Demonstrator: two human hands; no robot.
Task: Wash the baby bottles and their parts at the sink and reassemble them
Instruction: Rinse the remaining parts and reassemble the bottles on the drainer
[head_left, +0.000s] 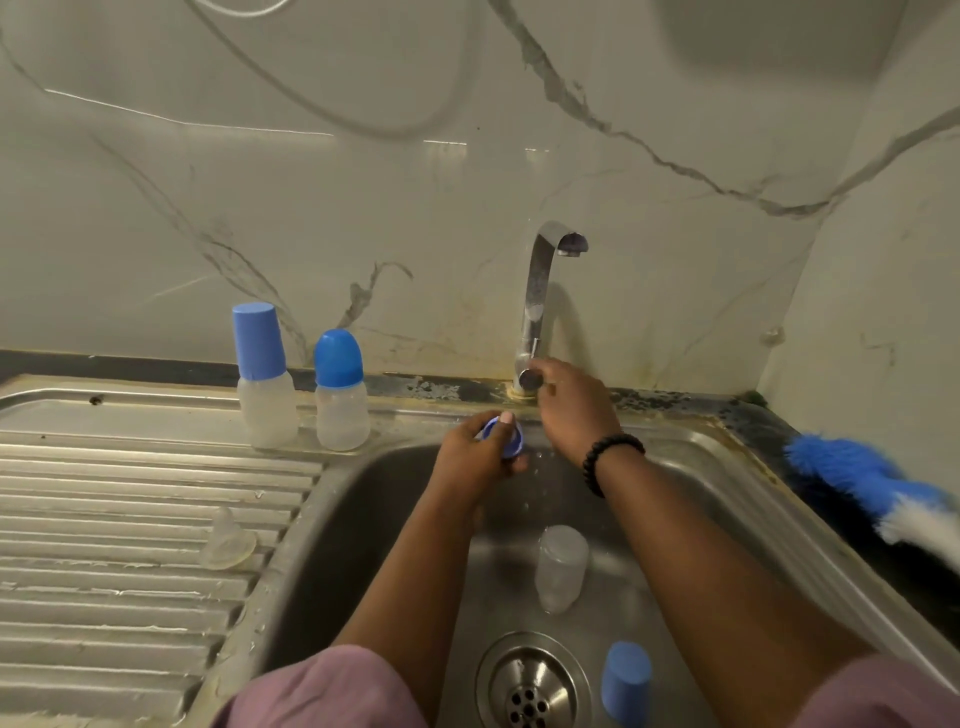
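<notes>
Over sink (675, 457), collar ring (506, 441) inside left fingers (496, 423)

The left hand (475, 454) covers most of the blue ring (511, 441) it grips, so the ring's shape is unclear. The right hand (569, 405) hides the tap handle (531, 378). Right of that hand, the brush (872, 483) is blurred and cut by the frame's edge. Below both hands, the blue cap (626, 683) is cut by the bottom edge.
</notes>
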